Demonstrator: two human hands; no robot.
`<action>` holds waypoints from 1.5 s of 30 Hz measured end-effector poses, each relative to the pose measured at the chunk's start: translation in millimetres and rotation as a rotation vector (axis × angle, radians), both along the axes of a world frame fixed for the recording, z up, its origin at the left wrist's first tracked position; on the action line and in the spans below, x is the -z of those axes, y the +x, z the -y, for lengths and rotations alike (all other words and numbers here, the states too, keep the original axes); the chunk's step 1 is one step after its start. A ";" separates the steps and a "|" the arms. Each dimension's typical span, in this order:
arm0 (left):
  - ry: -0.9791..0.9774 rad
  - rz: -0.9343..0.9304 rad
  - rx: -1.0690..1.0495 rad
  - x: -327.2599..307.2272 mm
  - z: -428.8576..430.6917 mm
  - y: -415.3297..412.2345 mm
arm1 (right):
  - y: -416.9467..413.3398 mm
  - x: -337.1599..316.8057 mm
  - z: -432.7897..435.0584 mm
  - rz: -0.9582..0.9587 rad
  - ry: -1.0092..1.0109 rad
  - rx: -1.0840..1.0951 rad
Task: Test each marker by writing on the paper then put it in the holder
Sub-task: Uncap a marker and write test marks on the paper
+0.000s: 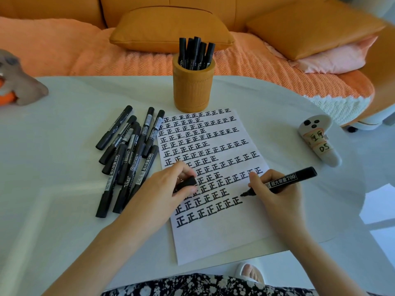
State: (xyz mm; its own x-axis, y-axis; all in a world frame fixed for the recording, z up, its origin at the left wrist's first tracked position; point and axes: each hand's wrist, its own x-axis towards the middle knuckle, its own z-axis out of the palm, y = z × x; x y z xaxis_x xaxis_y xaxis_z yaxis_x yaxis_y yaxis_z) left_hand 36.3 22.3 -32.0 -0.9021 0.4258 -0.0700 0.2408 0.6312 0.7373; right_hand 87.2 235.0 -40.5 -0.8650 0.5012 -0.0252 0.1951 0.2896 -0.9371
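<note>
Right hand (272,190) fingers pinch marker (286,180), tip at paper (224,238); left hand (168,186) fingers grip cap (187,182).

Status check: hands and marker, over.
Right hand grips uncapped marker, tip over paper. Left hand pinches its cap. Holder beyond the sheet, nothing in the way.

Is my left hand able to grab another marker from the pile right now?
Probably not yet: the left hand holds a black cap, so its fingers are taken. The pile of markers lies right beside it with nothing between, so reach itself looks fine.
</note>
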 end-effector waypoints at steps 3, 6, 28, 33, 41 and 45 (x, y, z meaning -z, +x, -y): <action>-0.006 0.000 -0.001 -0.1 -0.2 -0.2 | 0.1 0.2 -0.5 0.009 0.014 0.007; -0.008 0.003 0.001 -0.4 -0.2 0.0 | -0.2 -0.1 -1.6 0.001 0.036 0.029; -0.025 0.015 0.001 -0.4 0.3 -0.7 | 0.7 -1.2 -1.9 0.023 0.071 -0.017; -0.019 0.018 0.000 0.0 0.3 -1.0 | 1.5 -1.1 -3.0 0.020 0.093 -0.038; -0.021 0.024 0.005 0.2 0.4 -1.5 | 1.3 -1.8 -3.4 -0.012 0.039 -0.004; -0.029 0.022 0.006 0.3 0.7 -1.2 | 1.4 -0.3 -1.5 0.011 0.059 -0.008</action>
State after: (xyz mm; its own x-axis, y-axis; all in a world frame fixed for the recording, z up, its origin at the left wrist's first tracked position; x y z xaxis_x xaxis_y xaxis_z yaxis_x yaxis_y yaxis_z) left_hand 35.0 21.6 -32.3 -0.8976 0.4287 -0.1024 0.2286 0.6513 0.7235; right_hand 88.6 236.4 -40.1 -0.8690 0.4948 -0.0056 0.2026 0.3456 -0.9163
